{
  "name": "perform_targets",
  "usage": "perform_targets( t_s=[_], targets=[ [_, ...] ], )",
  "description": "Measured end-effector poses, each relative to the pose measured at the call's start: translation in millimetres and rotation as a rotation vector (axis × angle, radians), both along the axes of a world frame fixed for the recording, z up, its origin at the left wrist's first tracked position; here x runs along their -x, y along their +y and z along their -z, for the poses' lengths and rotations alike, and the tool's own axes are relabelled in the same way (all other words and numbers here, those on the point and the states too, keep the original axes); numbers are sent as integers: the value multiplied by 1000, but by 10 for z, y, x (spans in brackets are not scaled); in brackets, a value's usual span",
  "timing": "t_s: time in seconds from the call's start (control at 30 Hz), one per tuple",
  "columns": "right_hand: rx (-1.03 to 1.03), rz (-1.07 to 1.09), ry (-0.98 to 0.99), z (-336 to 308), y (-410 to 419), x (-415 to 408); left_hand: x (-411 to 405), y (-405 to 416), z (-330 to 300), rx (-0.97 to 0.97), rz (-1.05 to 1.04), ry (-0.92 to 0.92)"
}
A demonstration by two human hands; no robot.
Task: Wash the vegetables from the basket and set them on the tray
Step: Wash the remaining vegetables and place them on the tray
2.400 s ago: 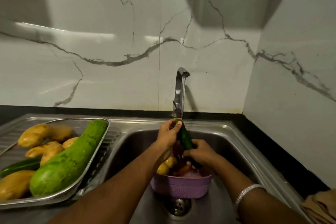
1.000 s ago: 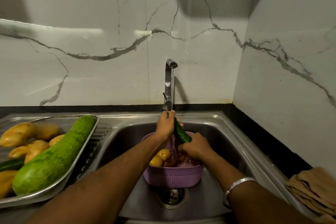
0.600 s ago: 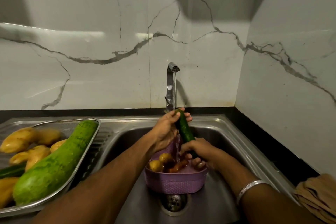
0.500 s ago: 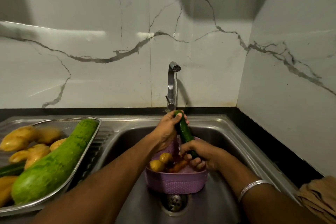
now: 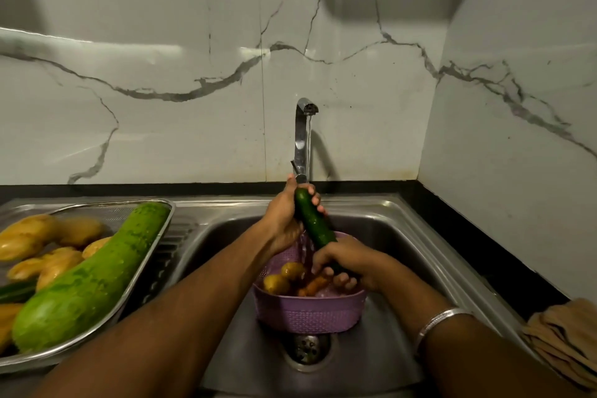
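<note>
A dark green cucumber (image 5: 314, 222) is held tilted under the running tap (image 5: 303, 136), over the purple basket (image 5: 310, 313) in the sink. My left hand (image 5: 284, 220) wraps its upper end. My right hand (image 5: 345, 263) grips its lower end just above the basket. Inside the basket lie two potatoes (image 5: 284, 278) and a carrot (image 5: 311, 287). The steel tray (image 5: 143, 263) on the left drainboard holds a large pale green gourd (image 5: 93, 278), several potatoes (image 5: 35, 236) and another dark cucumber (image 5: 14, 291).
The steel sink (image 5: 397, 236) has an open drain (image 5: 308, 346) just in front of the basket. A folded tan cloth (image 5: 565, 342) lies on the black counter at the right. Marble walls close off the back and right side.
My left hand has slid up along the cucumber toward its top end, while my right hand stays on the lower end. The water keeps running.
</note>
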State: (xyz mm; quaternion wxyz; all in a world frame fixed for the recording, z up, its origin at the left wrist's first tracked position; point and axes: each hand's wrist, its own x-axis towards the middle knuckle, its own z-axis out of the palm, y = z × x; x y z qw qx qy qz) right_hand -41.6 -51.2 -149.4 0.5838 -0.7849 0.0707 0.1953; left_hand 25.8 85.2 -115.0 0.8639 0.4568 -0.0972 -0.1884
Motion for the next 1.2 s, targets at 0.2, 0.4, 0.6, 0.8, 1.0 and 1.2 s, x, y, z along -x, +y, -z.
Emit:
perform_targets(
  t_s=[0.2,0.4,0.6,0.8,1.0,1.2],
  targets=[
    [-237,-91,303,-71,-15,14,-2,-132,188,-19,79,-54],
    [760,256,-299,-24,36,72,-86,-163,529,-653,-282,-26],
    [1095,280,-503,-66,-34,175,-112,57,426,-1057,-463,-879],
    [1128,389,-623,-58,-97,165,-174,105,542,-988,-178,-448],
    [947,356,-426,-36,-87,69,-228,146,522,-892,-342,-938],
    [1056,353,-442,-35,-132,5,-239,196,595,-1455,-275,-1228]
  ],
)
